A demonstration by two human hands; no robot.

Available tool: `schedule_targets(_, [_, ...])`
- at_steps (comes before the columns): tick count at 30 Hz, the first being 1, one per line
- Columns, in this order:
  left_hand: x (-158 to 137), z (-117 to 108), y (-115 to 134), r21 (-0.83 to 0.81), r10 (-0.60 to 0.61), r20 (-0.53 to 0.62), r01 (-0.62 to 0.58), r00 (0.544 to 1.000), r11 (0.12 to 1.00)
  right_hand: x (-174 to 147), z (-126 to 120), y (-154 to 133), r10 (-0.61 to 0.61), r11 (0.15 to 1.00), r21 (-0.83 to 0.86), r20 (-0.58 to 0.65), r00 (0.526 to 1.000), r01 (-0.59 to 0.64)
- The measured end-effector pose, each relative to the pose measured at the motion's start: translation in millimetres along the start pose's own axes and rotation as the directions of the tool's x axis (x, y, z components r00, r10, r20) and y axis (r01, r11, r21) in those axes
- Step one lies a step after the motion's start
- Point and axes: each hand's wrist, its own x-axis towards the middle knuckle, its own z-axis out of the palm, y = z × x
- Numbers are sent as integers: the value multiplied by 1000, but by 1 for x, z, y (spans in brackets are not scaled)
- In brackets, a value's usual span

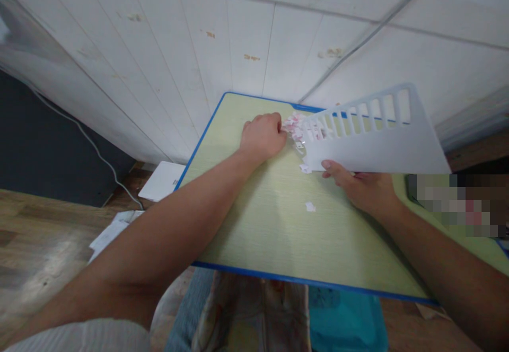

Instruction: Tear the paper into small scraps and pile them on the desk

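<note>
Fingers of the left hand (263, 137) curl into a loose fist against a pile of small paper bits (293, 126) at the far side of the table (254, 225) — knuckles touching it. Right hand (363, 187) grips the white slotted tray (374, 137) by its lower edge, tilted beside the pile — two stray scraps (310, 207) lie nearer.
</note>
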Motion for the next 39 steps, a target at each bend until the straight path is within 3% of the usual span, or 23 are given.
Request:
schedule_targets(11, [1, 2, -2, -6, 11, -7, -11, 1000, 1000, -5, -5, 5, 6, 1000, 14, 107, 994, -8])
schedule_targets(17, [0, 1, -1, 3, 3, 5, -3, 1000, 1000, -2, -5, -4, 69, 997, 47, -17, 998, -68])
schedule_targets(22, [1, 2, -2, -19, 8, -4, -8, 1000, 1000, -2, 0, -10, 102, 991, 86, -1, 995, -101])
schedule_targets(29, [0, -1, -1, -21, 15, 5, -15, 1000, 1000, -2, -2, -12, 35, 991, 130, 74, 997, -44])
schedule_targets(39, [0, 1, -2, -30, 29, -14, -29, 999, 999, -4, -4, -4, -8, 1000, 22, 96, 995, 6])
